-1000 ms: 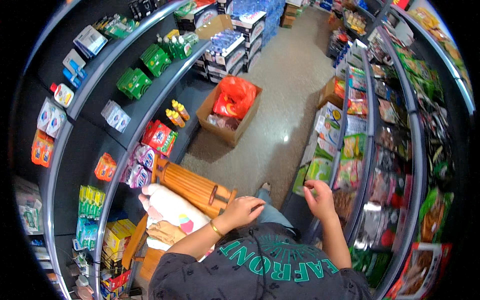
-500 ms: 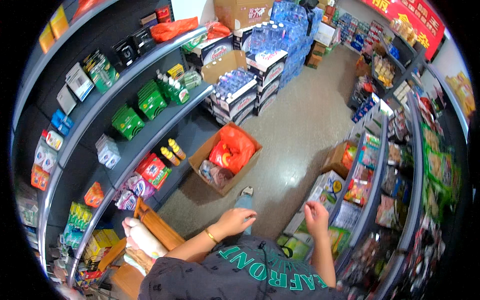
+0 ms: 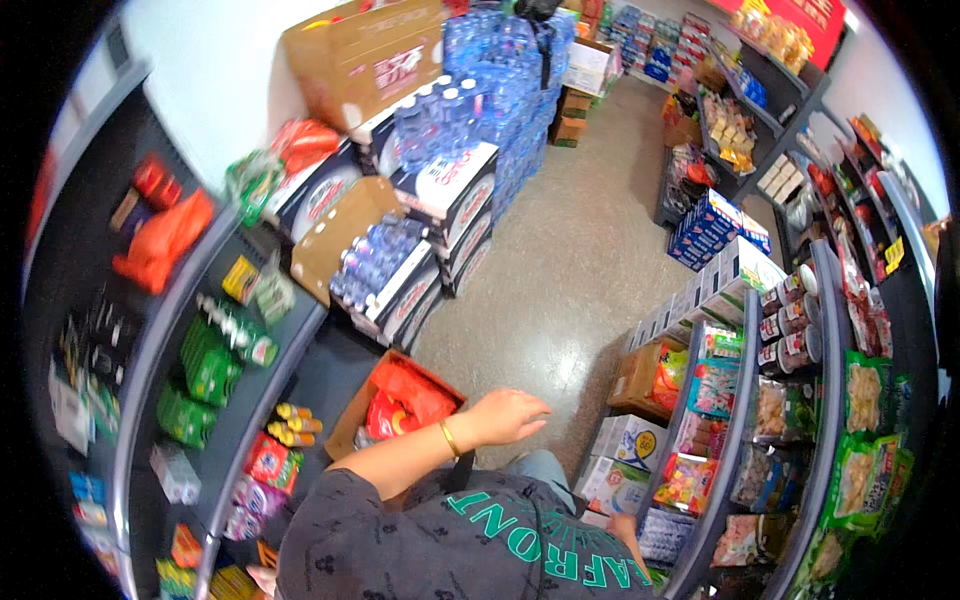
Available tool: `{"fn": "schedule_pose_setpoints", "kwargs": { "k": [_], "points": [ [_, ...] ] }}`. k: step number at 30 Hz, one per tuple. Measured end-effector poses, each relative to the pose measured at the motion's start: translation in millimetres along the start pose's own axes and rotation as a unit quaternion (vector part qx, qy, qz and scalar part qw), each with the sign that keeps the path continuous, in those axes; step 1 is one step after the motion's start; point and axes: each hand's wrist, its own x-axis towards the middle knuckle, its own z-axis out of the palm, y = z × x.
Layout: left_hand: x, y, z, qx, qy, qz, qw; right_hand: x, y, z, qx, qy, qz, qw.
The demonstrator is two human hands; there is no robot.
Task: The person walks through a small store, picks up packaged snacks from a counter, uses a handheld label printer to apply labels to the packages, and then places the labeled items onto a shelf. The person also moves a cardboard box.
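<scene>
My left hand (image 3: 506, 416), with a gold bangle on its wrist, hangs over the aisle in front of my body. Its fingers point right, loosely stretched, and nothing is in them. Just left of that forearm stands an open cardboard box (image 3: 343, 428) with red plastic bags (image 3: 410, 395) inside. My right hand (image 3: 624, 526) is low at my right side, close to the lower right shelf and its packets. Its fingers are not clearly visible. White-and-green cartons (image 3: 612, 485) stand on the floor near it.
Curved shelves (image 3: 250, 440) with boxes and bottles line the left. Stacked water cartons (image 3: 415, 290) and wrapped bottles (image 3: 500, 100) rise ahead on the left. Snack shelves (image 3: 735, 400) run along the right. The grey floor (image 3: 540, 230) of the aisle leads away between them.
My view has turned and moved forward along the aisle. The cardboard box now lies partly behind my left forearm. My right hand has dropped from a raised position to my side.
</scene>
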Motion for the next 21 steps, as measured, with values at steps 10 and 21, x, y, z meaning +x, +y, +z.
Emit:
{"fn": "schedule_pose_setpoints", "kwargs": {
  "k": [10, 21],
  "points": [
    [198.5, -125.6, 0.7, -0.009, -0.085, -0.069, 0.994, 243.7, -78.2, 15.9, -0.388, -0.108, -0.155, 0.902],
    [432.4, -222.1, -88.1, -0.036, 0.017, -0.103, 0.994, 483.8, -600.0, -35.5, -0.011, 0.007, -0.294, 0.956]
  ]
}}
